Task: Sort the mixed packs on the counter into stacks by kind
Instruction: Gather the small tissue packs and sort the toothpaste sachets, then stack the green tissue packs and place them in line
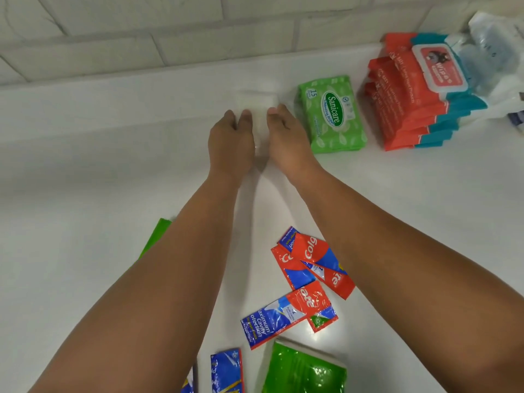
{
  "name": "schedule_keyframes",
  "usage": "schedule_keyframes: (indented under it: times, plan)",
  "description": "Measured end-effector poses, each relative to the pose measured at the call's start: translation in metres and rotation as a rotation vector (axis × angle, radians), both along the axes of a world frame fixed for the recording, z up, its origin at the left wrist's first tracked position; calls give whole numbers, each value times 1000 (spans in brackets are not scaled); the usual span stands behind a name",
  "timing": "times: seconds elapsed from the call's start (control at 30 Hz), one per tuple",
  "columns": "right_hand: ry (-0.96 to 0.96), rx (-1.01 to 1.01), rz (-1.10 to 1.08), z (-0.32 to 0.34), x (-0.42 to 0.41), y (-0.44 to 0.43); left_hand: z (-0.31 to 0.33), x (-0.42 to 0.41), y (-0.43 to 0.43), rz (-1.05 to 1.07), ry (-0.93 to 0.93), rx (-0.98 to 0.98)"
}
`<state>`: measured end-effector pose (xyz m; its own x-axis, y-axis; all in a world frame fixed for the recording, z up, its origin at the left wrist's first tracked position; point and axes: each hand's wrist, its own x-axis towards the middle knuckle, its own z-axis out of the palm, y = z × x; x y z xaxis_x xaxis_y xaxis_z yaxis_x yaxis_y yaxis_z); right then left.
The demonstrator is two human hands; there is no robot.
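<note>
A pale white pack (256, 102) lies far back on the white counter (85, 180), hard to tell from the surface. My left hand (229, 140) and my right hand (286, 137) press on its two sides, with the fingertips curled onto it. Right of it stands a green Sanicare wipes pack (331, 114). Further right is a stack of red and teal wipes packs (402, 109). Red and blue toothpaste sachets (309, 262) lie scattered between my forearms, with a blue one (266, 321) below them.
A shiny green pack (303, 370) sits at the bottom edge, and another green pack (154, 236) shows from under my left forearm. Blue sachets (226, 370) lie at the bottom. A clear plastic bag (493, 38) fills the far right corner. A tiled wall (170, 38) borders the counter.
</note>
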<state>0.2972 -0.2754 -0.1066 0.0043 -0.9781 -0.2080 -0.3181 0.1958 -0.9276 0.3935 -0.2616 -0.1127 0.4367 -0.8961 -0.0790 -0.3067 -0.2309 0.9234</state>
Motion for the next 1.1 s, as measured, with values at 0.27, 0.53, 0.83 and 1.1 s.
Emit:
schedule_keyframes:
  times: [0.27, 0.53, 0.83, 1.1]
  plan:
    - [161, -82, 135, 29, -17, 26, 20, 6, 23, 33, -41, 32]
    - [279, -250, 266, 32, -46, 96, 41, -10, 111, 23, -102, -51]
    - [334, -181, 401, 42, -97, 181, 48, -47, 223, 34, -256, 68]
    - [305, -270, 625, 19, -135, 262, 35, -67, 308, -69, -375, 234]
